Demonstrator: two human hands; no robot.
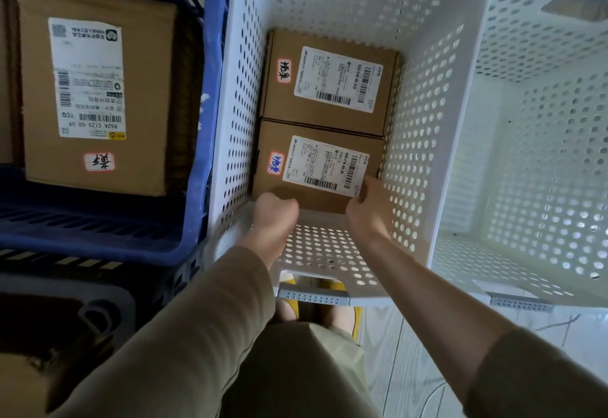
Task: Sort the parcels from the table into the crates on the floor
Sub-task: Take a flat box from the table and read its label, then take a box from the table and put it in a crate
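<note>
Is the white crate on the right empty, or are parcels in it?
Empty as far as visible: the right white crate shows only bare perforated walls and floor; its right side is cut off.

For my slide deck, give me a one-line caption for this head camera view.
Left hand and right hand hold the near parcel beside a second parcel inside the middle white crate.

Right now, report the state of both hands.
Left hand: curled against the near parcel; grip cannot be told.
Right hand: gripping the same parcel's right corner.
</note>
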